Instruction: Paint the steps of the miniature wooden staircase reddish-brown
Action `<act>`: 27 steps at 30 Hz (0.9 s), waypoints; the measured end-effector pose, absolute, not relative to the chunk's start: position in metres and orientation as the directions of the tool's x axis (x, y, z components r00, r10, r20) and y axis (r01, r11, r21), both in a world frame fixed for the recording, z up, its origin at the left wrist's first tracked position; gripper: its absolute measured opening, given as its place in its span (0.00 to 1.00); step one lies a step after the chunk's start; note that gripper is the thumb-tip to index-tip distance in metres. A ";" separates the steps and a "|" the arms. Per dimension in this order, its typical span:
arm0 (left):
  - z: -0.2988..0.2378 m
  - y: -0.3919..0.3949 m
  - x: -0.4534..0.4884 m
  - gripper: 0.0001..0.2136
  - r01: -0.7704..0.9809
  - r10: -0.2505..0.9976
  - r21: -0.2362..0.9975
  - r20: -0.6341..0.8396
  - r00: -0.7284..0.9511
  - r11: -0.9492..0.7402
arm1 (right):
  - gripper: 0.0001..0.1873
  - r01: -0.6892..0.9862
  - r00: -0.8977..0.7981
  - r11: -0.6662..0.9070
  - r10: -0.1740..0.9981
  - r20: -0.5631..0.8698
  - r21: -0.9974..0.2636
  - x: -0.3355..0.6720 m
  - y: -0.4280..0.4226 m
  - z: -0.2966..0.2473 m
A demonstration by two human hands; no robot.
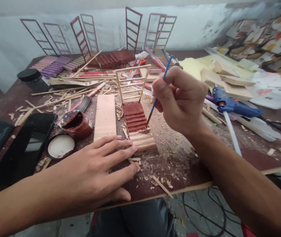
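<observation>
Pinched in my right hand (180, 98) is a thin blue paintbrush (165, 70). Its tip touches the right edge of a small wooden model (134, 115) with ridged steps and an upright ladder-like frame. Reddish-brown paint covers the model's upper steps, while the front part and the frame are bare wood. My left hand (105, 168) lies flat with fingers spread, its fingertips at the model's front left edge. A plain wooden strip (105, 115) lies just left of the model. Further left stands an open jar of reddish-brown paint (77, 125), with its lid (60, 146) in front.
A phone (26, 144) lies at the left, with a dark-capped jar (34, 80) behind it. On the right are a blue glue gun (234, 102) and its cable. Painted frames (133, 28) lean at the back wall. Wood shavings and sticks litter the table.
</observation>
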State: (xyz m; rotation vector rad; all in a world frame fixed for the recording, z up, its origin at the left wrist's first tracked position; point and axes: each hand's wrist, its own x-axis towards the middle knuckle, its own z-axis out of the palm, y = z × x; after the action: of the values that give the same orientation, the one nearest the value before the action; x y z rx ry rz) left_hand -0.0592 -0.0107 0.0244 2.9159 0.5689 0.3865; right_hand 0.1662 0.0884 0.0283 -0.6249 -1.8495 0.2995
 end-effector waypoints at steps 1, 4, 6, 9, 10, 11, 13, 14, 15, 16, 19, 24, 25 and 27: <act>0.024 -0.011 -0.059 0.17 0.349 0.386 0.189 0.221 0.895 -0.918 | 0.17 0.274 -0.265 0.828 0.554 0.789 -0.490 0.166 0.089 0.028; 0.024 -0.012 -0.060 0.17 0.357 0.392 0.189 0.208 0.896 -0.915 | 0.17 0.296 -0.272 0.817 0.569 0.776 -0.495 0.164 0.088 0.026; 0.024 -0.012 -0.061 0.17 0.358 0.395 0.196 0.203 0.896 -0.913 | 0.18 0.306 -0.276 0.815 0.570 0.774 -0.491 0.164 0.087 0.026; 0.024 -0.011 -0.060 0.17 0.360 0.399 0.204 0.202 0.894 -0.910 | 0.18 0.324 -0.274 0.809 0.576 0.770 -0.490 0.164 0.084 0.026; 0.023 -0.010 -0.059 0.17 0.362 0.400 0.204 0.201 0.894 -0.910 | 0.18 0.330 -0.271 0.807 0.578 0.770 -0.490 0.164 0.084 0.027; 0.023 -0.010 -0.059 0.17 0.361 0.399 0.203 0.201 0.894 -0.910 | 0.18 0.336 -0.270 0.805 0.580 0.769 -0.489 0.164 0.083 0.027; 0.024 -0.010 -0.059 0.17 0.359 0.397 0.201 0.203 0.895 -0.911 | 0.18 0.345 -0.272 0.805 0.578 0.770 -0.483 0.164 0.082 0.028; 0.024 -0.010 -0.059 0.17 0.359 0.398 0.201 0.202 0.895 -0.911 | 0.19 0.348 -0.273 0.808 0.573 0.772 -0.476 0.164 0.082 0.028; 0.024 -0.010 -0.059 0.17 0.359 0.397 0.203 0.201 0.895 -0.911 | 0.19 0.352 -0.275 0.812 0.566 0.777 -0.466 0.164 0.082 0.029; 0.024 -0.010 -0.059 0.17 0.359 0.397 0.204 0.198 0.896 -0.911 | 0.19 0.358 -0.276 0.816 0.557 0.783 -0.454 0.164 0.082 0.029; 0.023 -0.011 -0.060 0.17 0.362 0.399 0.205 0.189 0.897 -0.910 | 0.19 0.383 -0.277 0.830 0.521 0.807 -0.405 0.164 0.082 0.031; 0.023 -0.010 -0.060 0.17 0.359 0.399 0.208 0.196 0.896 -0.910 | 0.20 0.408 -0.285 0.829 0.514 0.810 -0.383 0.165 0.081 0.033; 0.023 -0.010 -0.059 0.17 0.359 0.399 0.211 0.195 0.896 -0.909 | 0.20 0.420 -0.283 0.820 0.526 0.802 -0.389 0.165 0.080 0.034; 0.023 -0.010 -0.059 0.17 0.361 0.402 0.215 0.192 0.895 -0.907 | 0.21 0.444 -0.276 0.802 0.547 0.790 -0.401 0.165 0.079 0.035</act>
State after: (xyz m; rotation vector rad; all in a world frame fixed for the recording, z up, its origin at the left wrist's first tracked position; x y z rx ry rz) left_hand -0.0593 -0.0099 0.0229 2.8877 0.5857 0.3475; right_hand 0.1651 0.0792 0.0347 -0.7468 -1.9149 0.1210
